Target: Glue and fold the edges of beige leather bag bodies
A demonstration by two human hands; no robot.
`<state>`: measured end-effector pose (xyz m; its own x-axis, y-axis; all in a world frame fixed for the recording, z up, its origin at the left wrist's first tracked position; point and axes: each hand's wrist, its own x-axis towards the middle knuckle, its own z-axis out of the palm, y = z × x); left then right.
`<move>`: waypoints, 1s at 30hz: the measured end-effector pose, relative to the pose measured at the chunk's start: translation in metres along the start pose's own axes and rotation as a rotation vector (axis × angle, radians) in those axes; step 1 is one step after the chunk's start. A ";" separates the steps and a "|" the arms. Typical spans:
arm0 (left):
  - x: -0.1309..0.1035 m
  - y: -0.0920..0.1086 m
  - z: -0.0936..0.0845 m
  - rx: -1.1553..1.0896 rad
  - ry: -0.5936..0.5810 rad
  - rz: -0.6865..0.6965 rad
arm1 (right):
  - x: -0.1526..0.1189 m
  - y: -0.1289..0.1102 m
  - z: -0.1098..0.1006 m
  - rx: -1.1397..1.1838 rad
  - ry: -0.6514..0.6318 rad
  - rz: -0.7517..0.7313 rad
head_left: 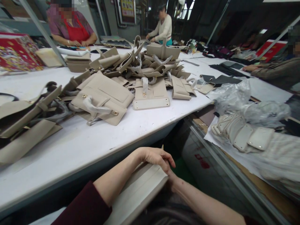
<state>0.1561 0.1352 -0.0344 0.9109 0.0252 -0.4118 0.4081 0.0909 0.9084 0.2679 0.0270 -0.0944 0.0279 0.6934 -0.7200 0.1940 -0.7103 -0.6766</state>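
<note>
The bag piece is a pale off-white, and the sleeve is a really dark maroon. Handbags are all warm greige with gold clasps, counter's plain white. Base panels are off-white too, leather sheets more charcoal. Box has a busy yellow-and-white print over red, and that apron's solid red, purple top underneath.

I'm in a handbag workshop: beige bag panels heap the white worktable, an aproned co-worker across it.

The left hand hid most of the right hand; the bottom edge cut off the pale piece.
</note>
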 end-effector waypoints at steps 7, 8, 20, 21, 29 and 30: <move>0.001 -0.001 -0.001 -0.069 -0.054 -0.010 | -0.046 0.028 -0.126 -0.151 0.090 -0.129; 0.002 -0.001 -0.001 -0.069 -0.056 -0.011 | -0.058 0.024 -0.140 -0.205 0.007 -0.105; -0.001 0.000 -0.002 0.036 -0.007 0.008 | -0.075 -0.026 -0.103 -0.442 -0.432 -0.021; -0.001 0.001 -0.003 0.065 -0.003 0.009 | -0.074 -0.026 -0.102 -0.434 -0.433 -0.022; -0.004 0.006 -0.006 0.187 0.022 0.037 | -0.074 -0.024 -0.099 -0.353 -0.466 0.016; -0.005 0.007 -0.006 0.191 0.021 0.038 | -0.074 -0.024 -0.097 -0.342 -0.473 0.024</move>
<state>0.1542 0.1415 -0.0270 0.9251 0.0457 -0.3769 0.3796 -0.1009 0.9196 0.3566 0.0044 -0.0100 -0.3898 0.4922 -0.7783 0.5065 -0.5912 -0.6276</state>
